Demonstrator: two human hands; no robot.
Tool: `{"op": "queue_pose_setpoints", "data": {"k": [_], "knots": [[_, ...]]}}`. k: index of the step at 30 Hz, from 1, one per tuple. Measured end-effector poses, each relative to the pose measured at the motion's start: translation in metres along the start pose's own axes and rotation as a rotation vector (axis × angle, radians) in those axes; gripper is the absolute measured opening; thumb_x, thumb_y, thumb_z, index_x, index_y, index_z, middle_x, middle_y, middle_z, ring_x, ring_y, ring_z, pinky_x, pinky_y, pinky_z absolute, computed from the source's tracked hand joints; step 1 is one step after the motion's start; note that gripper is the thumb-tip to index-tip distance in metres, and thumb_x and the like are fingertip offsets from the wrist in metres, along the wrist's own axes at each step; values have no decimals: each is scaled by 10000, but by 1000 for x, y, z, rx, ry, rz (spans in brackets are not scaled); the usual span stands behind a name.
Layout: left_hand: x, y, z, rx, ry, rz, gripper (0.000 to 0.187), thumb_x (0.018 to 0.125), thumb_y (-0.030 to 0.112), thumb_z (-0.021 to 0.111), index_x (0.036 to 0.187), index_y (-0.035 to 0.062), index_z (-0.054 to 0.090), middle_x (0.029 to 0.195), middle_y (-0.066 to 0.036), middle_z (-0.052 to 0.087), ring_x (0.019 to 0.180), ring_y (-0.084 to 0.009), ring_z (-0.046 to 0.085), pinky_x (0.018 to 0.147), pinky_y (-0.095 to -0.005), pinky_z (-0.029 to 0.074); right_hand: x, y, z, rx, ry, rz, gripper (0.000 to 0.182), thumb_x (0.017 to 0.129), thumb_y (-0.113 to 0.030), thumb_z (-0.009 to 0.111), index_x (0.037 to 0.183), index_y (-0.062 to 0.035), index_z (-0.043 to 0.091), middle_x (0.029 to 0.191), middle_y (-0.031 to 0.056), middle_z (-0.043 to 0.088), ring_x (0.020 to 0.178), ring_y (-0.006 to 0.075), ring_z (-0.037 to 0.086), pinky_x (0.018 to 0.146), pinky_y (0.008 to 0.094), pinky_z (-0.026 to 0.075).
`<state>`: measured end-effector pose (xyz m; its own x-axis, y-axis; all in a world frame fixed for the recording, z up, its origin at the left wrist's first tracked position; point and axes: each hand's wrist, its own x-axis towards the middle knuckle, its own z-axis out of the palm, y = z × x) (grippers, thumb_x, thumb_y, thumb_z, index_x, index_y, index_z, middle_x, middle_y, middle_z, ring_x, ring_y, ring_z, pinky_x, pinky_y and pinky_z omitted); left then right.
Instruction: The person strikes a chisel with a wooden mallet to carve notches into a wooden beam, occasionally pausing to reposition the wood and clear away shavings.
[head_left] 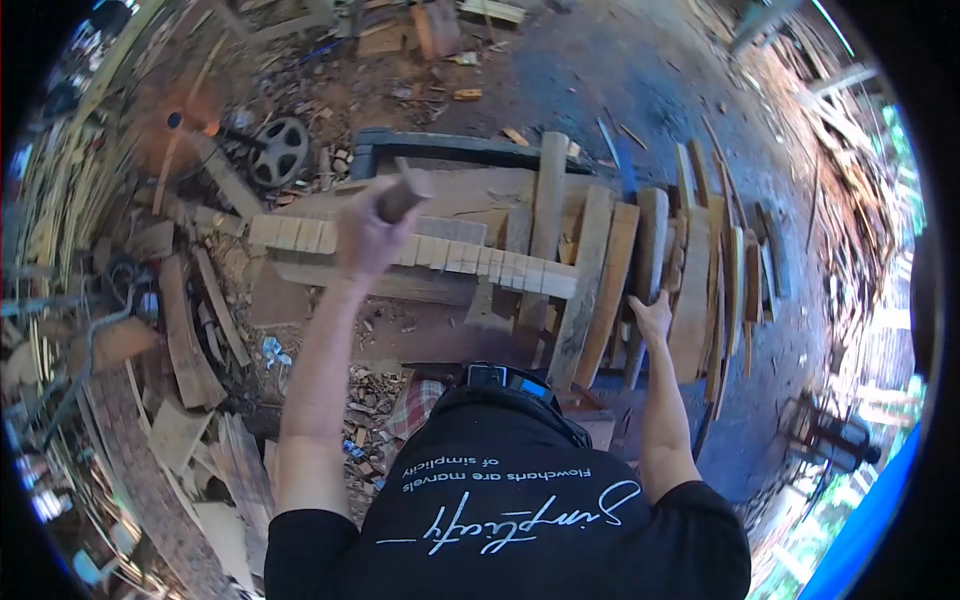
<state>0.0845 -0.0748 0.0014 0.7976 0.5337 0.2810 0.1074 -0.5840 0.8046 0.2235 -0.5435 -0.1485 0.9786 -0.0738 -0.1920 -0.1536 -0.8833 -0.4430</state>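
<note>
My left hand (368, 236) is raised and closed around a short, blurred wood block (404, 196). Below it lies a long pale wood strip (430, 252) marked into small blocks by crosswise lines. Over on the right, my right hand (653, 318) grips a rounded wooden plank (651, 240), its thumb on the left side. That plank stands in a row of boards lying side by side, with a wide board (690, 290) just right of it and a lighter board (612, 285) to its left.
A spoked wheel (279, 152) and a blurred orange spinning fan (176, 122) are at upper left. Wood scraps and chips cover the ground around a dark beam (450, 145). Long boards (150, 480) lean at lower left. A dark metal frame (832, 435) stands at right.
</note>
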Motion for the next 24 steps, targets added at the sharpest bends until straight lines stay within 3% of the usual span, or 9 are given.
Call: {"op": "queue_pose_setpoints", "data": {"k": [1,2,4,5,6,7,14,20,24], "knots": [[-4,13,10,-45,33,66,199,723,176,787,817,88,635,677,-35,635,647,-148,630,579,-307,479,2,-5,-6,18,-47,2,538,684,-318,746,1066,19,572,1019,253,653,986,395,626,855,440,482],[-6,24,19,-87,69,133,182,719,144,780,790,88,622,672,-28,631,649,-134,624,571,-310,477,8,2,-5,13,-13,-59,480,694,-276,731,1041,20,580,936,207,670,884,344,654,796,408,506],[-10,30,34,-32,118,171,177,700,102,751,748,84,581,657,-47,613,615,-182,621,564,-323,473,11,4,-11,217,-67,-29,415,709,-229,722,1023,2,579,792,116,647,688,245,643,635,357,520],[-11,30,39,-21,156,158,177,700,102,751,748,84,581,657,-47,613,615,-182,621,564,-323,473,11,4,-15,308,-110,20,409,713,-202,717,1042,3,584,803,103,643,667,209,628,603,335,509],[-11,30,43,-3,243,212,194,669,95,737,741,104,557,661,-59,599,616,-242,609,565,-358,464,10,3,-20,396,-155,73,405,717,-174,712,1060,3,589,814,91,639,646,173,613,572,313,498],[-10,28,44,16,329,267,215,638,87,723,733,124,533,664,-70,585,618,-302,598,566,-394,455,4,0,-27,457,-144,39,393,727,-165,710,1061,-9,575,781,78,618,604,163,599,537,300,484],[-8,4,33,-28,556,194,234,646,98,715,751,130,508,661,-65,572,621,-329,574,573,-420,430,-37,-51,-69,660,-124,-95,336,734,-113,719,1002,-37,531,693,32,539,504,131,545,467,272,441],[-10,-12,16,-21,583,149,229,673,111,750,733,111,529,645,-87,574,601,-322,583,541,-383,437,-57,-91,-73,698,-191,-276,369,736,-80,723,1045,-34,526,722,39,564,523,121,536,477,253,436],[-10,-20,14,-35,577,151,243,654,137,731,730,130,500,633,-78,557,612,-331,575,567,-423,422,-66,-114,-75,684,-236,-319,386,732,-61,719,1063,-29,524,770,41,574,556,116,539,501,248,442]]}}
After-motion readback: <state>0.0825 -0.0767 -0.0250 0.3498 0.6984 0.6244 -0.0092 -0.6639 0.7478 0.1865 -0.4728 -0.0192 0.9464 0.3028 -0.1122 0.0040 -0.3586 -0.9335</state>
